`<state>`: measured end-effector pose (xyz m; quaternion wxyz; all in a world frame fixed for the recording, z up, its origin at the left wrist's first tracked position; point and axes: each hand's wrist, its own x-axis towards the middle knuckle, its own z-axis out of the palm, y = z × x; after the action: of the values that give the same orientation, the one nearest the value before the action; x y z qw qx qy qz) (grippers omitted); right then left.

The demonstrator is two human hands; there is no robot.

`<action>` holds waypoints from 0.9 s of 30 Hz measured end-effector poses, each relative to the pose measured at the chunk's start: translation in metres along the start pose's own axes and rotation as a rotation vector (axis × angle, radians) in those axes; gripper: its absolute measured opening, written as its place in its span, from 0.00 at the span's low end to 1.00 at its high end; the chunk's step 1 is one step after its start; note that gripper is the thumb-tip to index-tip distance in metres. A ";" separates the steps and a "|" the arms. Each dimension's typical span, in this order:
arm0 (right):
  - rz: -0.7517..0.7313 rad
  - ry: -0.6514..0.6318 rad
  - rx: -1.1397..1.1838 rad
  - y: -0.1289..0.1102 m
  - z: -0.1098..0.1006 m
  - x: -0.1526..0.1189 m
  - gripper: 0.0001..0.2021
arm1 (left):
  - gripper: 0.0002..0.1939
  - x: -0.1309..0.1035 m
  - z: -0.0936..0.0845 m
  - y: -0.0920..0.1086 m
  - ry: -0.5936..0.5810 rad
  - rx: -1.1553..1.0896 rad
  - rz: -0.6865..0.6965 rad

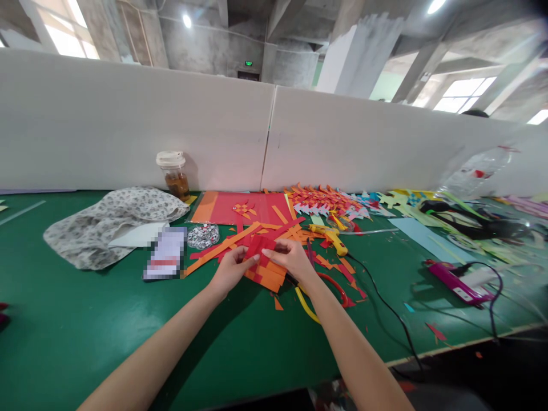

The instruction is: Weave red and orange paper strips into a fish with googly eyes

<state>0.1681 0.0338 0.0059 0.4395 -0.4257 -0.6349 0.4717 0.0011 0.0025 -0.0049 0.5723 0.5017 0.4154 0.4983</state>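
Note:
Both hands hold a woven piece of red and orange paper strips above the green table. My left hand pinches its left edge between thumb and fingers. At its upper right, my right hand grips it with the thumb on top. Loose orange strips and red strips lie just behind the piece. Yellow and red handles, partly hidden by my right forearm, rest beside it. A small woven orange fish lies on red and orange sheets farther back.
A yellow glue gun with a black cord lies right of my hands. Left are a phone, a packet of round eyes, a cloth and a cup. A purple power strip sits right, before a white partition.

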 end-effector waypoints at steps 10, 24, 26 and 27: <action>-0.012 0.058 -0.086 0.002 0.000 0.000 0.17 | 0.19 0.001 0.000 0.001 -0.104 -0.015 -0.032; -0.024 0.081 -0.098 0.001 0.003 -0.001 0.15 | 0.25 0.001 -0.001 -0.006 -0.092 -0.115 -0.052; -0.028 0.088 -0.091 -0.001 0.005 -0.001 0.15 | 0.25 0.001 0.000 -0.006 -0.103 -0.128 -0.040; -0.032 0.096 -0.099 -0.002 0.005 -0.001 0.15 | 0.26 0.001 0.000 -0.006 -0.108 -0.129 -0.037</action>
<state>0.1633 0.0310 0.0065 0.4555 -0.4589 -0.6422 0.4117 0.0022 0.0035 -0.0108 0.6338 0.4823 0.3602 0.4857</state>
